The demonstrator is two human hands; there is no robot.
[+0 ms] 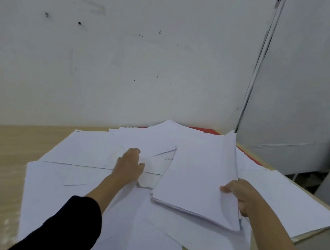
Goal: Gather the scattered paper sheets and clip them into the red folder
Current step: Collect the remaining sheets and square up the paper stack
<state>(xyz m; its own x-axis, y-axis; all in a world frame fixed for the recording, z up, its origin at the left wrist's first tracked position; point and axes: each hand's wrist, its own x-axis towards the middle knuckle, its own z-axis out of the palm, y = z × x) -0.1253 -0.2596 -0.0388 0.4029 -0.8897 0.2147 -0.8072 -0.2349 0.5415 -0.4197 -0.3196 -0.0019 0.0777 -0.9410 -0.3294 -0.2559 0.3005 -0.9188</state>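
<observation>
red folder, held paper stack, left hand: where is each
red folder [204,130], head view, red strip showing at the back
paper stack [197,181], head view, middle of top sheet
left hand [129,166], head view, back of the hand

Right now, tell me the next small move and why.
Probably draw the loose sheet across onto the stack that the right hand holds tilted by its edge. The left hand grips that sheet beside the stack, and many other sheets lie scattered on the table.
</observation>
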